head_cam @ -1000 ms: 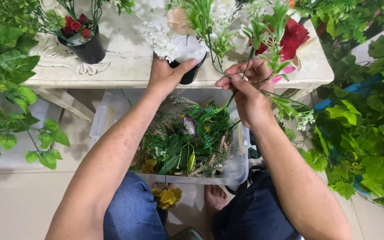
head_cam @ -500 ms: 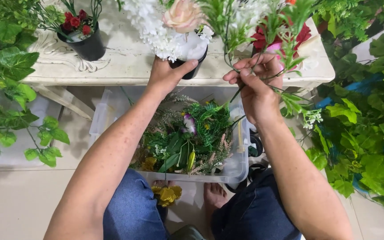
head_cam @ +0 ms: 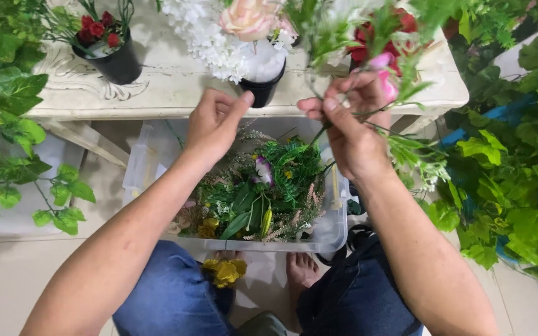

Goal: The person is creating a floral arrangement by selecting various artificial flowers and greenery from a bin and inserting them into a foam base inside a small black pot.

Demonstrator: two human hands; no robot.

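The right hand (head_cam: 350, 134) has its fingers closed on a thin green stem (head_cam: 368, 114) bearing leaves and a pink bloom, raised just right of the black pot (head_cam: 261, 90). That pot stands at the front edge of the white table (head_cam: 169, 93) and already carries white blossoms (head_cam: 203, 37) and a pale pink rose (head_cam: 247, 18). The left hand (head_cam: 214, 124) hovers just left of and below the pot, fingers curled and thumb extended; it appears to hold nothing, though the palm faces away and a fine stem could be hidden there.

Risks, as judged:
- The pot sits near the table edge. A sideways push from either hand could tip it toward the clear plastic bin (head_cam: 331, 233) below it.
- The stem is thin and held by the fingertips only; it may bend or slip, falling into the loose foliage in the bin.
- The trailing leaves of the stem could snag the red flowers (head_cam: 400, 31) right of the pot.
- A second small pot of red roses (head_cam: 110, 53), well left of the black pot, lies clear of both hands.
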